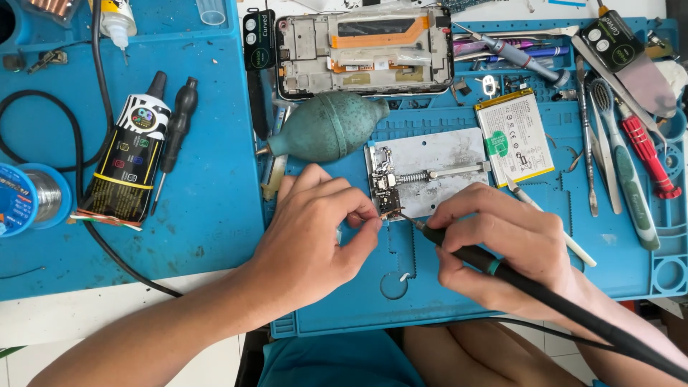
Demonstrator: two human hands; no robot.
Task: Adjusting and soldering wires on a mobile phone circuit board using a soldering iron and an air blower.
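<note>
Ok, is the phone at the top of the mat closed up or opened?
Opened. The phone lies with its back off, bare frame and orange flex strip showing, and the battery lies apart on the mat.

Blue work mats (215, 215) on white table (86, 308); tiled floor (559, 347).

blue work mat (215, 215) | green air blower (326, 125) | battery (514, 137) | metal clamp plate (437, 168) | opened phone frame (365, 51)

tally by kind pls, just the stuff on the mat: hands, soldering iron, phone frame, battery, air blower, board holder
Hands: 2, left hand and right hand
Soldering iron: 1, held in the right hand
Opened phone frame: 1
Battery: 1
Green air blower: 1
Metal board holder with small circuit board: 1
Total: 7
</note>
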